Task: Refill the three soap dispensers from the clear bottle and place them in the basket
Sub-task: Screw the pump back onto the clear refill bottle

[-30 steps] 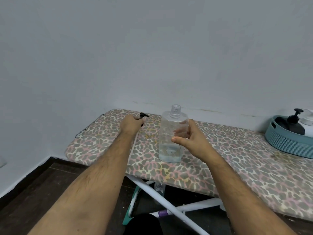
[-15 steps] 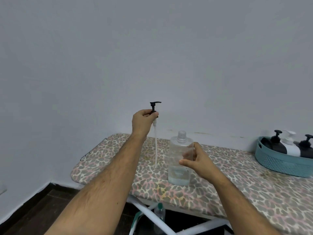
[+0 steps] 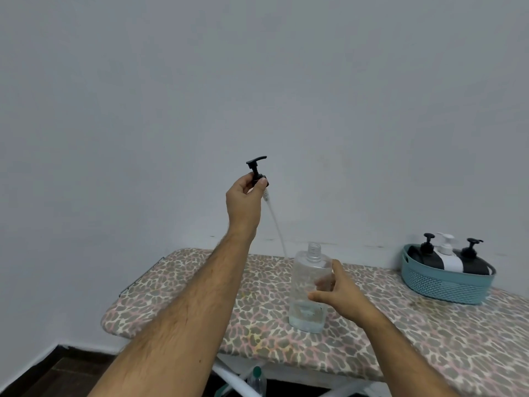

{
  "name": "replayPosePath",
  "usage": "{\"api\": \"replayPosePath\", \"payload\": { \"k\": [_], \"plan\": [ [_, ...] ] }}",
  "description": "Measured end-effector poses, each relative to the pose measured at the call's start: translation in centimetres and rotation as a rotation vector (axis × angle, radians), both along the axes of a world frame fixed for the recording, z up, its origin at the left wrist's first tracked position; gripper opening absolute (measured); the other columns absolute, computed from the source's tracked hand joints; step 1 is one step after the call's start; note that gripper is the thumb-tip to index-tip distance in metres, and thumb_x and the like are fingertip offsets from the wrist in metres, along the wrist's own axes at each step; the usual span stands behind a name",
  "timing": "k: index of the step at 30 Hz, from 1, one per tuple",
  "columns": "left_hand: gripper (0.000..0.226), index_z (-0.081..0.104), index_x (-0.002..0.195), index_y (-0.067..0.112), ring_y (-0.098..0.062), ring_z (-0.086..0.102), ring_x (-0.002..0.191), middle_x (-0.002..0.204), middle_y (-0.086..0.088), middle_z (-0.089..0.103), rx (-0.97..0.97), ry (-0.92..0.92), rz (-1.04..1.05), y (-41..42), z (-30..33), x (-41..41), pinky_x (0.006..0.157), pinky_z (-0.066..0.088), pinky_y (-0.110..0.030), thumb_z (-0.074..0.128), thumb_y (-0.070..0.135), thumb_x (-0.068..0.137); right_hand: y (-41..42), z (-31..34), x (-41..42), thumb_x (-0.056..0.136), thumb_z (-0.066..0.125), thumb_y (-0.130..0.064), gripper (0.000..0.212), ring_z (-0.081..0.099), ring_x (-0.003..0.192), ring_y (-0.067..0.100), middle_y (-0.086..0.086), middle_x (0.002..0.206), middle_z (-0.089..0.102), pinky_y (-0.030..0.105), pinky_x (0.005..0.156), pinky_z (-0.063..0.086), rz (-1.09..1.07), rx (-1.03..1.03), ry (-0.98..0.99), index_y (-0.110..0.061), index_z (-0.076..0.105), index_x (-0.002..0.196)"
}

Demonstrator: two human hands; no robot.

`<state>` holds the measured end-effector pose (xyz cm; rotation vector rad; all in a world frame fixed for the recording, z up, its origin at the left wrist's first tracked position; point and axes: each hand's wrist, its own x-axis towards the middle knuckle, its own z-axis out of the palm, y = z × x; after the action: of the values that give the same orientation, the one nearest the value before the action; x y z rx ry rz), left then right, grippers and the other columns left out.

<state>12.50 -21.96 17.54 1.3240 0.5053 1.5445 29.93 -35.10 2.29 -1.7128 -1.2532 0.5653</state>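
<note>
Left hand [image 3: 243, 200] pinches the pump [image 3: 256, 171] high — tube clears the neck; right hand [image 3: 339, 293] grips the bottle [image 3: 308, 299], steadying it.

The supporting surface is an ironing board [image 3: 177, 299] with a leopard-print cover in grey, pink and cream, standing on a white metal frame [image 3: 237, 379] against a plain wall. A clear bottle [image 3: 307, 305] stands upright near the board's middle, uncapped, with a shallow layer of liquid at its base. A teal basket [image 3: 440, 285] rests at the far right end, well apart from the bottle.
</note>
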Motion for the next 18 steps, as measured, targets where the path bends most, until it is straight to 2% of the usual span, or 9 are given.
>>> {"api": "replayPosePath", "payload": {
  "k": [3,7,13,18],
  "plan": [
    [0.015,0.069,0.107,0.015,-0.013,0.068,0.096,0.101,-0.004,0.073,0.006,-0.062,-0.01,-0.8,0.6,0.3,0.1,0.051,-0.043,0.066,0.011,0.092,-0.1,-0.2,-0.1,0.079,0.083,-0.023,0.065,0.064,0.1,0.013,-0.001,0.108,0.063,0.022,0.072,0.05,-0.012,0.009,-0.017,-0.033,0.038,0.125],
    [0.02,0.069,0.112,0.008,-0.02,0.068,0.104,0.103,-0.006,0.074,0.01,-0.155,-0.006,-1.1,1.4,0.5,0.102,0.05,-0.044,0.066,0.012,0.092,0.3,-0.7,-0.1,0.079,0.081,-0.026,0.066,0.063,0.099,0.011,0.0,0.111,0.062,0.023,0.075,0.049,-0.025,0.016,-0.036,-0.034,0.036,0.127],
    [0.024,0.066,0.116,0.002,-0.026,0.067,0.108,0.099,-0.004,0.073,0.018,-0.213,-0.064,-2.2,2.6,1.0,0.101,0.051,-0.043,0.065,0.009,0.093,0.3,-0.7,-0.1,0.083,0.078,-0.023,0.064,0.061,0.095,0.006,0.0,0.11,0.059,0.016,0.067,0.044,-0.022,0.008,-0.048,-0.034,0.034,0.128],
    [0.019,0.067,0.112,0.006,-0.026,0.067,0.109,0.102,-0.006,0.073,0.013,-0.21,-0.108,-2.9,2.4,1.6,0.101,0.051,-0.043,0.064,0.008,0.093,0.6,-1.0,0.1,0.083,0.079,-0.024,0.064,0.063,0.098,0.012,0.001,0.109,0.058,0.023,0.073,0.05,-0.02,0.003,-0.034,-0.031,0.035,0.129]
  ]
}}
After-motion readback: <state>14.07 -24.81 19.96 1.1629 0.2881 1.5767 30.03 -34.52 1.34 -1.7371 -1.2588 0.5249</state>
